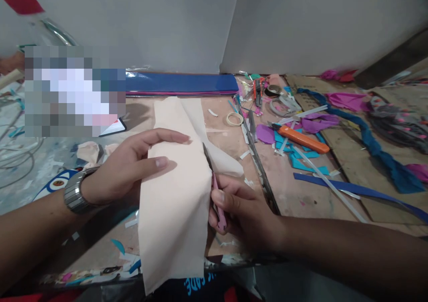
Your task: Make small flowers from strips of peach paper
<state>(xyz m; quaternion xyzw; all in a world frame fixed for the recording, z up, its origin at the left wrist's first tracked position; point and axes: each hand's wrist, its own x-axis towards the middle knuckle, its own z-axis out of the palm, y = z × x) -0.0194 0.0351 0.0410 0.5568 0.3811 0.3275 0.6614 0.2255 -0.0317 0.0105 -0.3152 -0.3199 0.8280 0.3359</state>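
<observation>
A long cream sheet (pixel 174 195), thin like paper or cloth, hangs over the table's front edge in front of me. My left hand (pixel 133 159) grips it from the left, with thumb and index finger on its upper face and the other fingers mostly hidden. Scissors (pixel 219 199) with pink handles are in my right hand (pixel 242 208), at the sheet's right side. Their dark blade lies along the sheet's edge, and part of it is hidden. A loose flap (pixel 220 157) of the cream sheet bends away to the right of the blade.
An orange box cutter (pixel 302 139) lies at right among blue and purple scraps. Behind the sheet is a blue stack of sheets (pixel 187 83). A tape roll (pixel 234 119) rests beyond the scissors. A metal ruler-like strip (pixel 257 159) runs along the table, near cardboard (pixel 361 181).
</observation>
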